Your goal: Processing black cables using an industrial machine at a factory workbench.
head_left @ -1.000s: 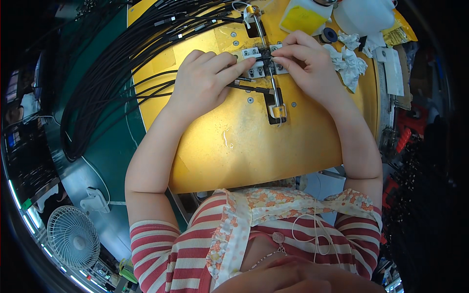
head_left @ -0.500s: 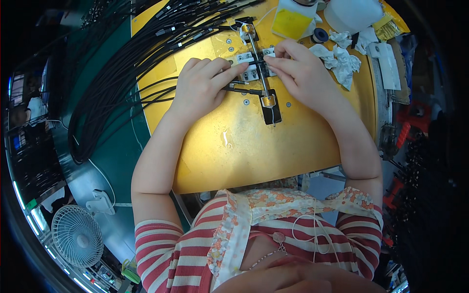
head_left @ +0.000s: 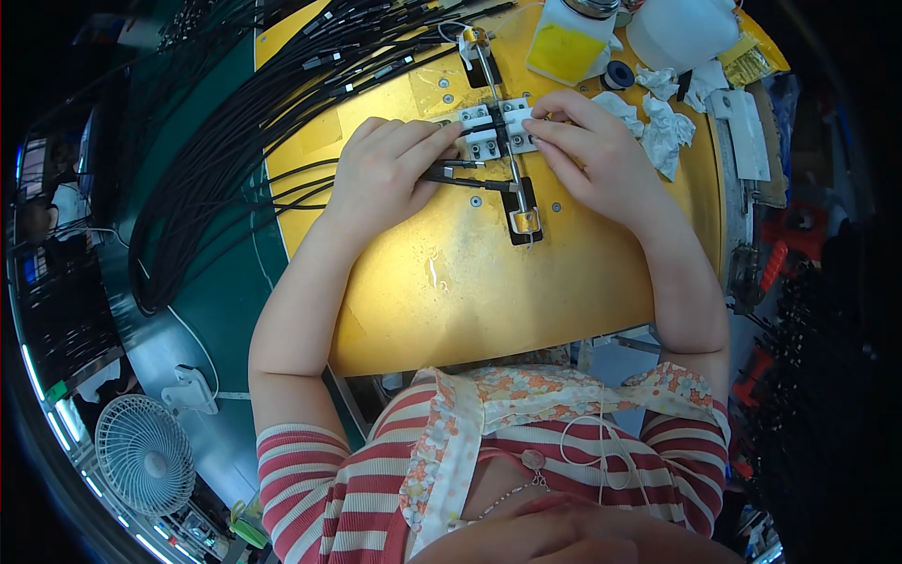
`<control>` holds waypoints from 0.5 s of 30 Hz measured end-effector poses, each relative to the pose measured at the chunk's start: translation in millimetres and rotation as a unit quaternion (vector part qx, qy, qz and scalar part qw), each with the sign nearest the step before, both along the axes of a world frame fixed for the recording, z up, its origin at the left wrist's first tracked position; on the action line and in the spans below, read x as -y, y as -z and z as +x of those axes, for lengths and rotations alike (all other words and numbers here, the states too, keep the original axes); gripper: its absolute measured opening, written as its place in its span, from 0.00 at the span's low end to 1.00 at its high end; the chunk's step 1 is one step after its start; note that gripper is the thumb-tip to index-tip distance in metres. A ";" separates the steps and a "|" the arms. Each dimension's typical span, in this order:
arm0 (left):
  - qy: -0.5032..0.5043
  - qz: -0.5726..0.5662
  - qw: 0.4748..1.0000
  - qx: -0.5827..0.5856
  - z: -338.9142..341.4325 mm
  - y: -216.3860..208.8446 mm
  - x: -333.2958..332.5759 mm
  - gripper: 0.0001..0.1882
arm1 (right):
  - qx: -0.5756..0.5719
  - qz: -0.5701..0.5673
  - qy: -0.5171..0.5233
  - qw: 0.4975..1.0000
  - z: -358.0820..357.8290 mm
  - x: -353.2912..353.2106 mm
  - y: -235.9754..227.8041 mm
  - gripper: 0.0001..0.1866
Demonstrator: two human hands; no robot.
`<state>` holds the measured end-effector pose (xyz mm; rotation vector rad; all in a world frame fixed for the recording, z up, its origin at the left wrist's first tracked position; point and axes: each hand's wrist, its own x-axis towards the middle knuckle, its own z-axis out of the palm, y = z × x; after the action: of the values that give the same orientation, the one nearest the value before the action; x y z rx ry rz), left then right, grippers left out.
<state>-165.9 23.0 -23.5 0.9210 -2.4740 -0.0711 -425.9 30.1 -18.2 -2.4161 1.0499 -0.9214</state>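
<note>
My left hand (head_left: 383,174) is closed, thumb and forefinger on a black cable (head_left: 479,130) at the left side of a small clamp fixture. The cable lies across the fixture's white left block (head_left: 483,146), under a thin metal rod (head_left: 504,141) with brass-coloured ends. My right hand (head_left: 601,155) is at the white right block (head_left: 517,115), thumb and forefinger pinched together at its edge. What they hold, if anything, is hidden. Below my left fingers, more black cables (head_left: 451,176) with connector tips lie on the gold work plate (head_left: 489,291).
A thick bundle of black cables (head_left: 188,197) sweeps over the plate's left side onto a green mat (head_left: 216,301). Far right are a container with a yellow label (head_left: 564,52), a dark spool (head_left: 617,74) and crumpled white tissues (head_left: 667,132). A fan (head_left: 146,456) is at lower left.
The rod's brass ends now appear farther apart, and the rod seems raised off the fixture. My hands have drawn slightly apart, showing more of both white blocks.
</note>
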 end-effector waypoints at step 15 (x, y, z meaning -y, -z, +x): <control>0.100 0.220 0.969 -0.052 4.5 -61.0 -22.1 0.15 | 0.126 0.006 -0.052 0.991 5.2 -10.7 -18.8 0.12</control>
<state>-161.4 45.1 37.4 0.8057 -2.4867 -0.7444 -420.7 40.8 0.7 -2.2460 0.8281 -1.1433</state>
